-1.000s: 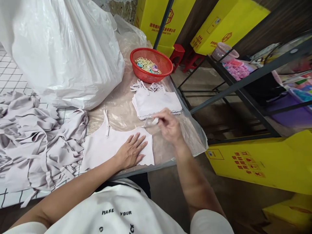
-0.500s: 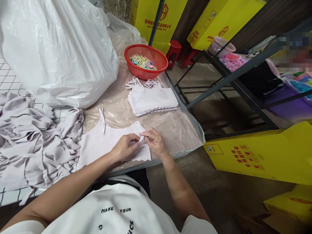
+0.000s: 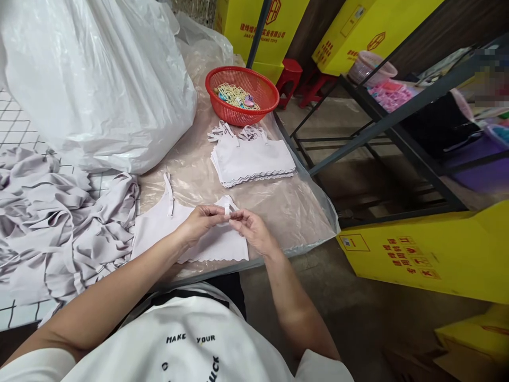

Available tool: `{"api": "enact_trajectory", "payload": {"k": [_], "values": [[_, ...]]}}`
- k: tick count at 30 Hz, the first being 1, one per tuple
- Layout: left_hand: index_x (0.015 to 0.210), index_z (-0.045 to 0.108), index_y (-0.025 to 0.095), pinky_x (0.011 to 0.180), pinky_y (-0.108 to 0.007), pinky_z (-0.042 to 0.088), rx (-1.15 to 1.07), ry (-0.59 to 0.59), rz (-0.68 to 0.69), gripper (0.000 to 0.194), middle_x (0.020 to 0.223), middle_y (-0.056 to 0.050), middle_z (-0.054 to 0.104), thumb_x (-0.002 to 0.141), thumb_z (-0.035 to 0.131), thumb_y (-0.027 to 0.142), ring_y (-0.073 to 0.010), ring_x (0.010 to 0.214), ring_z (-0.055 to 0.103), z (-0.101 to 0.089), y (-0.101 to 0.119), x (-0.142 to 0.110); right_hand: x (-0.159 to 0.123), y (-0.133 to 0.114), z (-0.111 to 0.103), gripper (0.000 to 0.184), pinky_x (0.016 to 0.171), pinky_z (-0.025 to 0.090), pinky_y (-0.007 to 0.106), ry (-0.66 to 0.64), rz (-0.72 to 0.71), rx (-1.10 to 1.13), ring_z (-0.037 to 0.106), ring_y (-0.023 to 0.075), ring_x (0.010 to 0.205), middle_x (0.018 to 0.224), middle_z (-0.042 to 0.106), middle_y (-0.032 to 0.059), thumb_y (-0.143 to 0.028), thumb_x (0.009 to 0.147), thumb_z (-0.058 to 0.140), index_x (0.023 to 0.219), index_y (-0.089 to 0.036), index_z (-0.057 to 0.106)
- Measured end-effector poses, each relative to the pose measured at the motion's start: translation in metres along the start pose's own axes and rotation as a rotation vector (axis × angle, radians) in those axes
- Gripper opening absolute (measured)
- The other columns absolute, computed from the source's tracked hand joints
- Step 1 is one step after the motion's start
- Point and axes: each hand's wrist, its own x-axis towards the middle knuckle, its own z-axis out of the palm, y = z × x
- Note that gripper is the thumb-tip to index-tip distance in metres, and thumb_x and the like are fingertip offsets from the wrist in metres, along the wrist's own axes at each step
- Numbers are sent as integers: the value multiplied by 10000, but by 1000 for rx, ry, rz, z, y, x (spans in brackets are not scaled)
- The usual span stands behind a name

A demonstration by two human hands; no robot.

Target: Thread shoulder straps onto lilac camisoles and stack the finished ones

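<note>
A pale lilac camisole top (image 3: 159, 229) with a scalloped hem lies flat on the plastic-covered table in front of me. Its left shoulder strap (image 3: 170, 196) lies loose on the cloth. Above the top's right side, my left hand (image 3: 201, 223) pinches the right shoulder strap (image 3: 227, 207) between thumb and fingers. My right hand (image 3: 252, 229) pinches the same strap from the other side, and the fingertips of both hands nearly meet. Behind them sits a neat stack of folded matching tops (image 3: 254, 159), straps toward the back.
A heap of crumpled lilac tops (image 3: 59, 228) covers the left side. Behind it bulges a big white plastic bag (image 3: 99, 90). A red basket (image 3: 242, 114) with small items stands at the back. Yellow boxes (image 3: 429, 254) and a metal rack (image 3: 382, 122) are to the right.
Both hands have moved slightly up and away from me with the strap, which now stands upright between the fingertips. The camera view has shifted a little.
</note>
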Motion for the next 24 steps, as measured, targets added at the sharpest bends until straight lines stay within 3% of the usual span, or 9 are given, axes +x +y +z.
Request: {"api": "enact_trajectory", "payload": {"k": [5,10,13,15,18,24], "values": [[647,726,171,713,-262,384,24,-13,3,358,696,-11,676,481,881,448,-128,712,534,-1,16,11,22,-9,11,405,780,518,277,75,-72,139,619,116,753,798,669,-19,-386,602,867,869,-208,620],[842,750,168,719,-274,407,224,-52,76,415,823,-33,710,662,751,541,-142,747,562,-17,24,20,39,-16,6,410,696,525,257,40,-104,138,609,108,699,776,662,-23,-377,628,849,940,-209,643],[897,726,166,756,-317,433,575,-9,264,344,881,-59,705,781,660,483,-188,804,584,-30,16,18,45,-20,-1,392,590,494,226,115,-107,189,558,91,639,777,640,-24,-429,690,798,988,-213,663],[847,701,164,781,-359,433,917,25,360,228,870,-82,689,778,680,380,-232,843,579,-37,5,14,48,-18,-2,397,575,493,210,160,-89,262,547,84,639,774,615,-31,-449,686,798,982,-221,663],[858,668,169,802,-407,418,1267,88,375,147,883,-96,669,756,706,268,-283,903,566,-41,-11,10,52,-5,4,407,590,515,199,145,-40,303,565,84,663,765,591,-38,-470,646,822,915,-224,640],[805,640,175,810,-411,376,1278,89,335,45,887,-75,652,797,663,212,-279,928,554,-37,-22,7,58,29,22,397,516,473,191,26,-32,100,570,101,652,744,598,-27,-518,685,772,860,-205,602]]}}
